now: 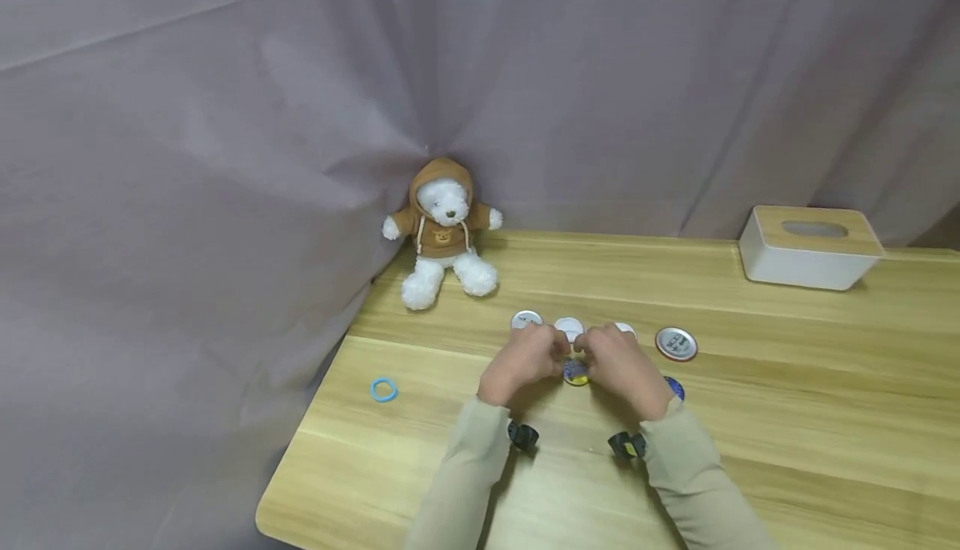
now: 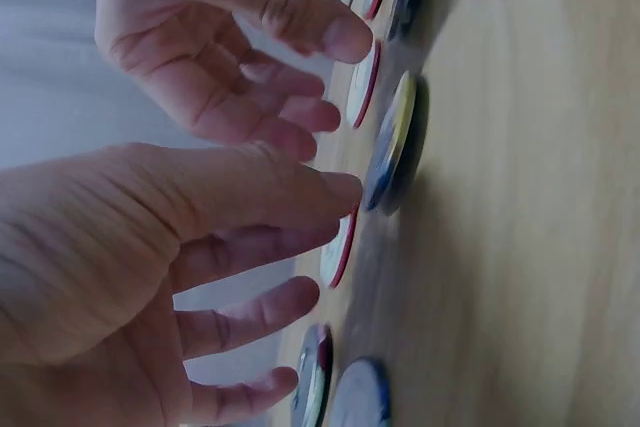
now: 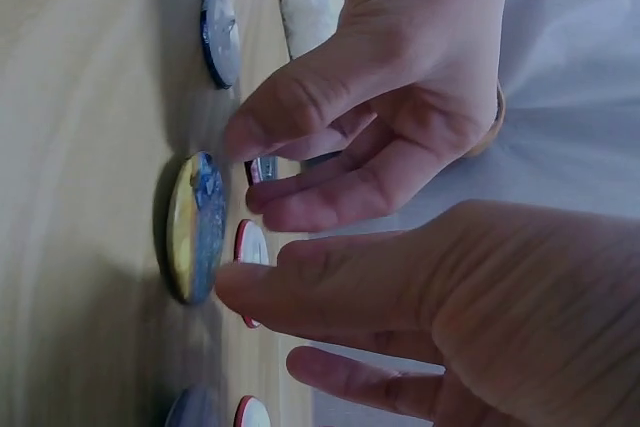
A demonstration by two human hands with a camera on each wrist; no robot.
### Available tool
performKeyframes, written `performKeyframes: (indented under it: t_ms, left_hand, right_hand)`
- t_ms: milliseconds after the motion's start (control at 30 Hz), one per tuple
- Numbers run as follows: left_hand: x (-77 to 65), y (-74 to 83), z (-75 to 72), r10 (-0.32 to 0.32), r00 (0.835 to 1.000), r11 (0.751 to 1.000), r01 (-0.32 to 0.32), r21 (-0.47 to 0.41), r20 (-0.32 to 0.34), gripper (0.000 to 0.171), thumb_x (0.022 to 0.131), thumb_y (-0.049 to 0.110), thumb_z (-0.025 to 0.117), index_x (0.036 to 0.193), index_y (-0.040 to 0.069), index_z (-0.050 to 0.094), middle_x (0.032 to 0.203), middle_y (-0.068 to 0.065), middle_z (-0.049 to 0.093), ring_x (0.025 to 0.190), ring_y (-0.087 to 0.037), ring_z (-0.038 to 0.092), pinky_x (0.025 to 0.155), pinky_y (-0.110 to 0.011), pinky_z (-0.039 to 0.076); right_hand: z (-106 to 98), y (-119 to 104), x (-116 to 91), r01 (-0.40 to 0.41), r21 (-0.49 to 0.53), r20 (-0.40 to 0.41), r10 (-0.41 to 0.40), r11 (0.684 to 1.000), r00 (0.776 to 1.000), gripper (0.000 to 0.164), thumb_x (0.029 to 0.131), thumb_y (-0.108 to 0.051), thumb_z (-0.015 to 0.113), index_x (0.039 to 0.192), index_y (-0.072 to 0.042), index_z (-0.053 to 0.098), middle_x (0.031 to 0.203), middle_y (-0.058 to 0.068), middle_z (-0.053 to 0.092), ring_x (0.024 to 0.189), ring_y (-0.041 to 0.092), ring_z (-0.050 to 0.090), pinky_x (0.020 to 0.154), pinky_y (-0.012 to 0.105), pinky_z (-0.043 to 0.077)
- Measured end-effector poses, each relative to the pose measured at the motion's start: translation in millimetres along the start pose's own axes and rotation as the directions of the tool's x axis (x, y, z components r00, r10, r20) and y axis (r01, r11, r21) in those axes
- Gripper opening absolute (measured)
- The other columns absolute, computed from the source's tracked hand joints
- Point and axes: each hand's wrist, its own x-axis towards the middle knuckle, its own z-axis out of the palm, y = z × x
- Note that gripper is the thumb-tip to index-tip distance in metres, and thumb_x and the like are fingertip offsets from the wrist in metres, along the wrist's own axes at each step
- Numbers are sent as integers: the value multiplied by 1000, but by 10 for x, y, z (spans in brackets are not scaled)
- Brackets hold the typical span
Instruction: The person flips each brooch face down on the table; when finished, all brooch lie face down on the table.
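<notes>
A blue-and-yellow round button badge (image 1: 576, 373) lies on the table between the two hands. My left hand (image 1: 527, 358) is at its left side, thumb tip close to the badge's edge, fingers spread and loosely bent. On the other side is my right hand (image 1: 617, 360), its thumb also near the rim in the right wrist view. Neither hand grips anything. Beyond the fingertips lie white-backed badges (image 1: 569, 328) with red rims. Another badge (image 3: 220, 37), hidden behind the left hand in the head view, shows in the right wrist view.
A silver-backed badge (image 1: 677, 344) and a blue badge (image 1: 675, 387) lie to the right, another badge (image 1: 527, 318) at back left. A blue ring-shaped band (image 1: 384, 390) is further left. Behind are a teddy bear (image 1: 444, 233) and a tissue box (image 1: 810, 248) before a grey curtain (image 1: 600, 92).
</notes>
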Motion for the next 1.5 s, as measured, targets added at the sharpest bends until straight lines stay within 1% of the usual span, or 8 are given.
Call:
performKeyframes:
  t_ms: [167,333,567,833,967,1167,1333,1500]
  left_hand:
    - [20,23,38,-23,1000,1000,23,14,18,27,68,5,86,92,16,79,87,8,73,80,-9,61,73,-25,46]
    - [37,42,38,-26,999,999,26,37,20,22,68,4,85,82,18,78,78,10,69,73,-9,59,67,-26,45]
    - [52,61,61,-25,998,999,24,38,50,20,68,5,85,81,19,79,81,10,72,75,-9,62,70,-25,46]
    - [56,62,57,5,999,999,-7,54,44,18,69,4,83,76,21,78,75,12,70,72,-8,60,69,-24,45]
    - [47,61,45,4,999,999,-6,43,43,18,72,6,83,81,21,80,80,12,73,79,-8,63,76,-22,46]
    - [22,48,27,31,999,999,-32,21,37,12,77,10,83,82,20,80,79,13,72,81,-6,64,77,-20,46]
    - [-4,8,14,58,998,998,-58,-24,2,9,81,10,81,86,18,80,82,13,73,81,-3,62,78,-16,45]
    - [1,-29,-30,57,998,996,-58,-63,-26,6,86,8,77,86,14,79,82,8,74,81,-5,62,78,-17,45]
  right_hand:
    - [21,-9,13,47,44,-13,-47,998,999,29,57,14,68,70,-11,65,67,-2,57,67,23,52,61,40,44]
    - [71,15,32,55,46,-14,-54,997,998,31,54,16,66,65,-12,60,65,-2,54,65,21,49,60,38,42]
    - [131,82,5,56,47,4,-56,997,998,31,54,14,68,61,-14,58,60,-6,48,63,19,44,60,35,39]
    - [87,112,7,65,82,34,-68,994,997,29,57,10,73,61,-15,59,62,-6,52,61,16,45,59,35,40]
    - [41,142,20,67,106,69,-75,992,995,23,60,5,77,64,-14,64,65,-6,57,63,15,48,61,36,42]
    - [18,184,27,74,144,90,-88,987,992,17,66,3,76,73,-11,71,73,-3,66,68,15,56,67,39,48]
    - [27,204,25,88,156,30,-94,984,995,19,69,7,69,77,-10,74,74,-3,69,67,16,58,67,39,49]
    - [36,203,41,103,141,-51,-97,985,994,20,75,8,68,71,-11,69,67,-4,60,62,15,52,61,38,44]
